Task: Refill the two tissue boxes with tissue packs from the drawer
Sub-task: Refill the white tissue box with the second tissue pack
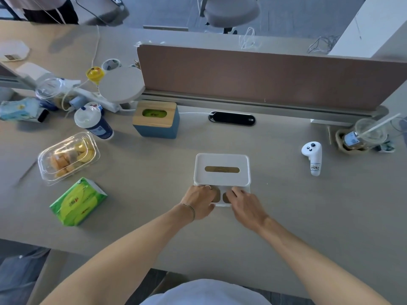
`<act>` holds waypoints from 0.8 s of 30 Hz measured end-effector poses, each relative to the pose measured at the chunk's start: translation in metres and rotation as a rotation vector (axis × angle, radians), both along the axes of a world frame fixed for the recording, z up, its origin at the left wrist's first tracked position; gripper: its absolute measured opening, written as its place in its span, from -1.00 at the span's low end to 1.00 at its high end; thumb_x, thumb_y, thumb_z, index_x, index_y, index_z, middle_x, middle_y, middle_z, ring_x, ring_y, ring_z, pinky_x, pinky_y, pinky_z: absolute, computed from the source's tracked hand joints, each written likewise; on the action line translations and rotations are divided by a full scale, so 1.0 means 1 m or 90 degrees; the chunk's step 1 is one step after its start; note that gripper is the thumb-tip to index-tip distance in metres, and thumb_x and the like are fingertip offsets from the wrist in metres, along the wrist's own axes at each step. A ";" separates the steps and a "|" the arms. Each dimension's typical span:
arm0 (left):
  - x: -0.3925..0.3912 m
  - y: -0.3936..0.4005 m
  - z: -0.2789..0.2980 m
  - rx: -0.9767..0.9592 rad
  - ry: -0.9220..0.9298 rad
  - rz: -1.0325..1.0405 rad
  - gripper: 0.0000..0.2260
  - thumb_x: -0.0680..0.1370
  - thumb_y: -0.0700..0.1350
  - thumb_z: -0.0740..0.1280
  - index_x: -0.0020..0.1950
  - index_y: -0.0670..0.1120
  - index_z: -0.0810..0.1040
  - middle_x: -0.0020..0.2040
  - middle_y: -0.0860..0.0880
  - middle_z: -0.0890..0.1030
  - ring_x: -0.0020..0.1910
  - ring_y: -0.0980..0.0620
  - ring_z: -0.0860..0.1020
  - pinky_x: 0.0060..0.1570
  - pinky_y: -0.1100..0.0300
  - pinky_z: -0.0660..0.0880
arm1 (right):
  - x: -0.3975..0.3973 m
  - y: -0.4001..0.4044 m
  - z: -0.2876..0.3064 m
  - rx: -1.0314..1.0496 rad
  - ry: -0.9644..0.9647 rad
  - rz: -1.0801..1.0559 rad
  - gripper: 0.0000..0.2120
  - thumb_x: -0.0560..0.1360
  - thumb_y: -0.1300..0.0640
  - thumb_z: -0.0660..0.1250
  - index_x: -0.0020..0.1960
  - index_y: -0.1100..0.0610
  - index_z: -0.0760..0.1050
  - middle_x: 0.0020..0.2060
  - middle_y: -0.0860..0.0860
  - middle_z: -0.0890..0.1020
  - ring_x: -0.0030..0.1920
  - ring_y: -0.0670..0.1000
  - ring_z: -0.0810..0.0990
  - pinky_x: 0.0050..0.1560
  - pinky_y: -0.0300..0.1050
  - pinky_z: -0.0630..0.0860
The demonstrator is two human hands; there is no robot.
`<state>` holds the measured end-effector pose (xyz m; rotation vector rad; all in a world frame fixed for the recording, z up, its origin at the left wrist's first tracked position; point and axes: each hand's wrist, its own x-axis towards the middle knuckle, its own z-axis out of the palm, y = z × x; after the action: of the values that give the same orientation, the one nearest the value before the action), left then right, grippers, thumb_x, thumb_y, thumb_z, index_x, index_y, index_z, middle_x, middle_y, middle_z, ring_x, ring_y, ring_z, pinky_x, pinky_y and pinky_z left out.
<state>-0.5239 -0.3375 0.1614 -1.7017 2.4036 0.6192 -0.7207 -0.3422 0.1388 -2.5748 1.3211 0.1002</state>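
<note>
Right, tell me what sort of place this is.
Most likely a shared office workstation. A desk runs up to a brown divider panel, a black cable port is set into the desktop, and a grey office chair stands on the far side.

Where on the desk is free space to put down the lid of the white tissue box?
Bare patches: between the white tissue box and the white controller, and the near edge right of the right hand. The left side is crowded: green tissue pack, fruit container, cups.
</note>
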 end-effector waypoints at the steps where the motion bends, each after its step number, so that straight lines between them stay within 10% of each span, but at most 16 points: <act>1: 0.003 0.000 0.000 -0.011 0.012 -0.006 -0.96 0.57 -0.08 0.28 -0.03 -0.04 0.47 -0.02 -0.01 0.61 -0.05 -0.11 0.58 -0.19 0.13 0.41 | -0.001 -0.001 0.001 0.005 -0.022 0.002 -0.64 0.21 0.30 0.52 -0.06 0.10 0.50 -0.20 0.02 0.49 -0.41 0.09 0.56 -0.51 -0.18 0.21; 12: 0.023 0.014 0.029 -0.195 0.126 -0.011 -0.92 0.44 -0.21 0.44 -0.17 -0.08 0.57 -0.24 0.00 0.55 -0.28 -0.11 0.56 -0.46 0.22 0.22 | -0.006 -0.002 0.025 -0.132 -0.175 0.037 -0.87 0.41 0.23 0.43 -0.09 0.09 0.54 -0.22 -0.01 0.52 -0.19 0.10 0.54 -0.35 -0.03 0.47; 24: -0.031 -0.030 0.101 -0.350 0.251 -0.026 -0.94 0.51 -0.21 0.37 -0.09 -0.08 0.62 -0.18 0.01 0.58 -0.19 -0.05 0.50 -0.29 0.11 0.43 | -0.060 -0.029 0.091 -0.363 -0.286 -0.073 -0.88 0.55 0.25 0.31 -0.02 0.18 0.63 -0.17 0.06 0.61 -0.15 0.18 0.54 -0.09 0.06 0.48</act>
<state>-0.5545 -0.3678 0.2621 -1.8454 3.1036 0.3231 -0.7804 -0.3709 0.2299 -2.6903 1.4563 -0.9435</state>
